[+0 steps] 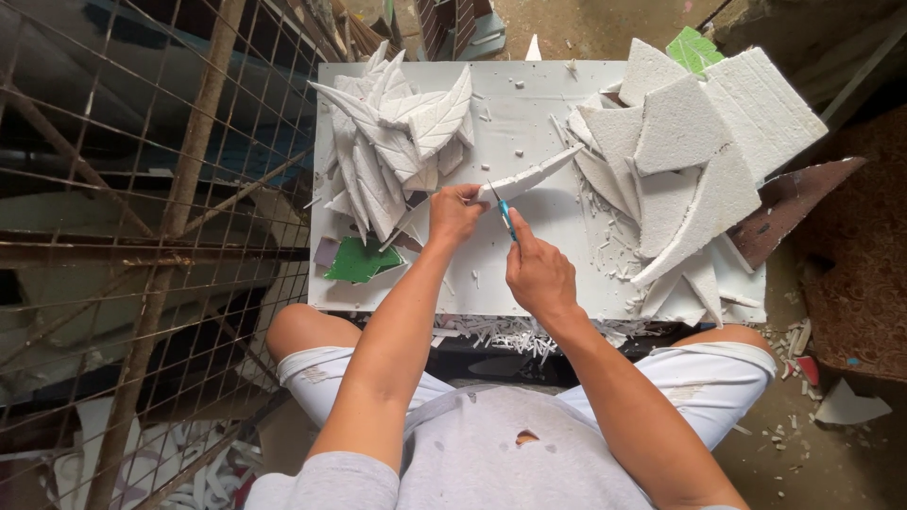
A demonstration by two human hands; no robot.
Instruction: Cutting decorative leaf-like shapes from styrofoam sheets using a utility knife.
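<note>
From the head view, our left hand (455, 212) pinches one end of a foam leaf (529, 176) above the white board (529, 236). Our right hand (537, 269) grips a blue knife (505, 212) against it. Carved leaves (397, 142) lie left, scraps (680, 161) right.

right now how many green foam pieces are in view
2: a dark green foam piece on the white board's near-left corner, and a light green leaf-shaped piece behind the far-right foam offcuts. More may lie hidden under the piles.
</note>
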